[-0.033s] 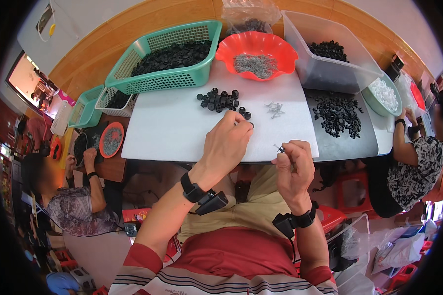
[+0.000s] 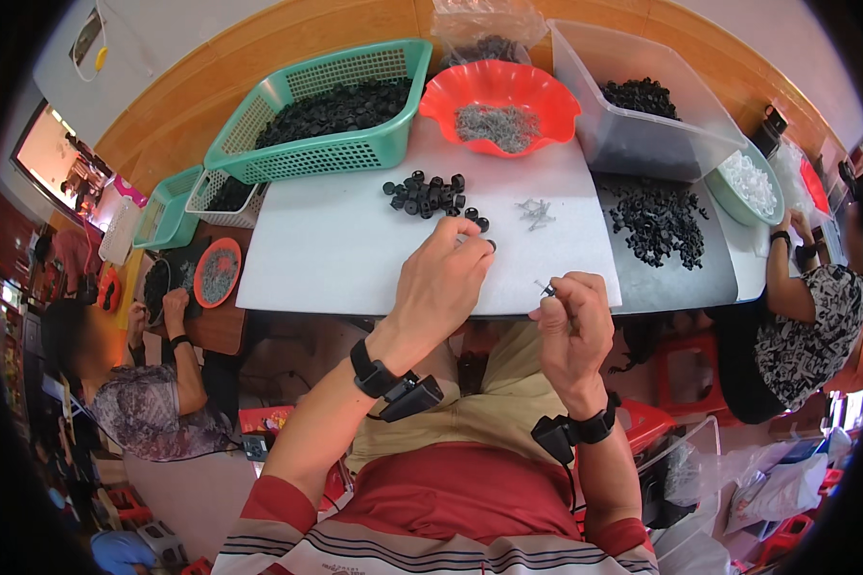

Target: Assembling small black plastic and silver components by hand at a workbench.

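Observation:
My left hand [image 2: 439, 273] is over the white work surface, fingers bent together. At its fingertips is a black round knob-like part [image 2: 490, 246], mostly hidden by the fingers. Just beyond lies a pile of the same black round parts [image 2: 425, 196], with a few loose ones by my knuckles. My right hand [image 2: 577, 331], at the table's front edge, pinches a thin silver screw with a small black piece on it [image 2: 548, 290]. Several loose screws [image 2: 536, 214] lie farther back on the white sheet [image 2: 326, 251].
Behind stand a green basket [image 2: 393, 144] of black parts, a red bowl [image 2: 441, 101] of screws and a clear bin [image 2: 642, 153]. Small black pieces [image 2: 657, 225] cover a dark mat at right, near a green bowl [image 2: 772, 213] of clear pieces. People work on both sides.

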Demonstrator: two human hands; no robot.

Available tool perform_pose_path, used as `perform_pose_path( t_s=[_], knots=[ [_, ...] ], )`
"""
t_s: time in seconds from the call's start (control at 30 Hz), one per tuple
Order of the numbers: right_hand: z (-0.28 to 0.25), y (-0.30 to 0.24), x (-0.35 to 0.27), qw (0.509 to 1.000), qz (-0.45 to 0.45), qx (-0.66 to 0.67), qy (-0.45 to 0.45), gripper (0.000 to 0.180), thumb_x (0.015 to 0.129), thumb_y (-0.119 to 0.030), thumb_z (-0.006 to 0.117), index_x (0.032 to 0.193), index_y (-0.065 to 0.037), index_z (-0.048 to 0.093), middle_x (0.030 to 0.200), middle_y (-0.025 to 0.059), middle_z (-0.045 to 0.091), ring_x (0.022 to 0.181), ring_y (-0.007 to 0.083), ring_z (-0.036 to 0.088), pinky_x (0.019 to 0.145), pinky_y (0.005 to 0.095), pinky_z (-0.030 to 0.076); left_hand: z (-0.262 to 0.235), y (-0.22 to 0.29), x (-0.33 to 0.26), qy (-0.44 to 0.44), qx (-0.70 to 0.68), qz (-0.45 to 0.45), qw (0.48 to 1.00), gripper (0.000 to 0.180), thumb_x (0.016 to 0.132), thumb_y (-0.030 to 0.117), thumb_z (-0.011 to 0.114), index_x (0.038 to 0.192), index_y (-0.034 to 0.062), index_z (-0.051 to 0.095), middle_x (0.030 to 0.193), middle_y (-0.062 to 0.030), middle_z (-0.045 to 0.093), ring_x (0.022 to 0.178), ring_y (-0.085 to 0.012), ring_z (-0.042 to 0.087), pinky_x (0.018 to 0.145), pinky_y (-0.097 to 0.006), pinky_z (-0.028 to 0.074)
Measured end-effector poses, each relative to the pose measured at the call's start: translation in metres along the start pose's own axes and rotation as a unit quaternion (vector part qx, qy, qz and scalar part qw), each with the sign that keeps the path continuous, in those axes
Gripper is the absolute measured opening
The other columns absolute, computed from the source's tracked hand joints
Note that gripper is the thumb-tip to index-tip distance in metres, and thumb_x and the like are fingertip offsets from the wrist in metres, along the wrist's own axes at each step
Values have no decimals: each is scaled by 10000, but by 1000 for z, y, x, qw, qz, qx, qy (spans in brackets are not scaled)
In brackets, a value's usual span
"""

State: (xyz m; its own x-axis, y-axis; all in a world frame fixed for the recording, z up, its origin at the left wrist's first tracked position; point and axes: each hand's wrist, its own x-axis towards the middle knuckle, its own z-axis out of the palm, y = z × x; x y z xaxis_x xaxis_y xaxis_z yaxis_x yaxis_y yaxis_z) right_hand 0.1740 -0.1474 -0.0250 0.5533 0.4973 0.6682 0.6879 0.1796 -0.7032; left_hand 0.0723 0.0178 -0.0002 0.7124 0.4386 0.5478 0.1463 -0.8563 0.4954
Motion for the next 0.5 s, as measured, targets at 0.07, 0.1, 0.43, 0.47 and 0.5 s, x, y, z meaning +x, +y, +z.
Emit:
perform_pose_path(
  t_s=[0.07, 0.1, 0.43, 0.47, 0.5],
  knots=[
    [0, -3, 0, 1000, 20, 19, 0, 186, 953, -58, 682, 1101, 28, 608, 1026, 138, 594, 701, 168, 630, 616, 275, 523, -4, 5, -4, 1, -45, -11, 999, 109, 875, 75, 712, 966, 17, 695, 1014, -123, 681, 748, -255, 673, 670, -333, 547],
    [1, -4, 0, 999, 34, 40, 1, 178, 965, -62, 670, 1102, 30, 606, 1036, 133, 588, 708, 154, 630, 615, 263, 526, -5, 7, -5, 3, -92, -21, 996, 107, 872, 55, 719, 960, 4, 688, 1032, -125, 700, 760, -225, 691, 681, -311, 555],
    [19, -7, 4, 992, 47, 113, 32, 175, 980, -69, 655, 1114, 33, 606, 1047, 128, 591, 725, 128, 614, 613, 246, 517, -18, 33, -14, -112, -427, -279, 853, 186, 890, -14, 746, 1063, -25, 678, 1003, -85, 726, 867, -90, 674, 759, -245, 584],
    [20, -6, 5, 992, 47, 112, 32, 175, 980, -69, 655, 1114, 33, 606, 1047, 128, 591, 725, 128, 614, 613, 246, 517, -18, 33, -15, -120, -451, -277, 840, 205, 893, -7, 747, 1084, -28, 677, 984, -83, 727, 873, -98, 682, 773, -249, 586],
    [22, -6, 5, 994, 39, 97, 33, 178, 976, -71, 661, 1113, 30, 609, 1045, 128, 594, 723, 129, 609, 617, 249, 512, -18, 34, -16, -128, -474, -275, 827, 223, 897, -1, 748, 1106, -31, 677, 965, -80, 728, 878, -105, 689, 788, -253, 587]
  ],
)
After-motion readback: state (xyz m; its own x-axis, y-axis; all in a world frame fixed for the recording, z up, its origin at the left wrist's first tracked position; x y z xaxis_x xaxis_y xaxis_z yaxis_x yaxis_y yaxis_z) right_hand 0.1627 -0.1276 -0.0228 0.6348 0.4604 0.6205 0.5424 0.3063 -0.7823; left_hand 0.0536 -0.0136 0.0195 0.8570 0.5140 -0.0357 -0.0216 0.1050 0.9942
